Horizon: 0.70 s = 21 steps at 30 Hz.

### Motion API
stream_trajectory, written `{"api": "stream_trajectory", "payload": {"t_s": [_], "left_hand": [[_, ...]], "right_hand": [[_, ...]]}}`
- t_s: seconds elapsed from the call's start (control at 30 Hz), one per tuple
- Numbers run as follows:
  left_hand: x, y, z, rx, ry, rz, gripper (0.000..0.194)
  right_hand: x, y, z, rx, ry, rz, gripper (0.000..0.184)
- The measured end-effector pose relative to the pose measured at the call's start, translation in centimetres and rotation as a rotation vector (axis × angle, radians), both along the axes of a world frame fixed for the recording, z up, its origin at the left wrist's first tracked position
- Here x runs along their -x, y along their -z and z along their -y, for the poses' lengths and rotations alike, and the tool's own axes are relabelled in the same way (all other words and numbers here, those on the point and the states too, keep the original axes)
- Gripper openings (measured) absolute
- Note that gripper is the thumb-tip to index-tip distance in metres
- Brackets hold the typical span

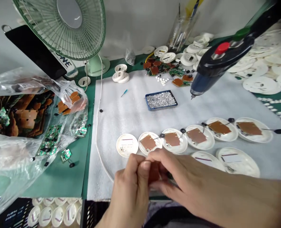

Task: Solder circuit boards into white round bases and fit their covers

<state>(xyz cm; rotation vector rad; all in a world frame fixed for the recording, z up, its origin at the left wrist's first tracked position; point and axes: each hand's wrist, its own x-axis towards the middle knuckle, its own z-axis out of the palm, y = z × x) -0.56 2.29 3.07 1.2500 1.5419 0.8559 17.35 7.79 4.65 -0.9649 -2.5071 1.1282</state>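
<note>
Brown panel (154, 172) held between left hand (128, 193) and right hand (180, 179) above white foam sheet (130, 120), fingers (145, 164) pinching it, grip partly hidden. Panel looks thin, light, stiff, possibly brittle; best taken by edges. White plastic dishes (174, 141) just beyond.

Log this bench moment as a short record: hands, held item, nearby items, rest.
left hand: pinching a brown board with thumb and fingers
right hand: gripping the same board from the other side
nearby: row of white plastic discs, most topped with brown boards
rest: tray of small metal parts, desk fan, plastic bag of circuit boards
</note>
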Motion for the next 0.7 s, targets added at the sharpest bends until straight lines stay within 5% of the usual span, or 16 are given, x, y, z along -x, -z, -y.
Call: {"api": "stream_trajectory", "payload": {"t_s": [0.13,0.23,0.37,0.47,0.7], "left_hand": [[1.8,0.4,0.0,0.132,-0.008,0.044,0.038],[5.0,1.2,-0.8,-0.150,-0.055,-0.246,0.029],[8.1,3.0,-2.1,-0.479,0.010,-0.561,0.051],[8.1,4.2,-2.7,-0.498,0.174,-0.535,0.061],[7.5,4.9,-3.0,-0.539,0.219,-0.568,0.053]], "right_hand": [[1.9,1.7,-0.1,-0.139,0.021,0.047,0.020],[3.4,2.8,-1.9,-0.264,0.095,0.100,0.021],[5.5,3.6,-4.0,-0.349,0.196,0.279,0.028],[6.7,3.5,-4.5,-0.339,0.208,0.392,0.033],[6.9,3.3,-3.9,-0.399,0.156,0.434,0.022]]}}
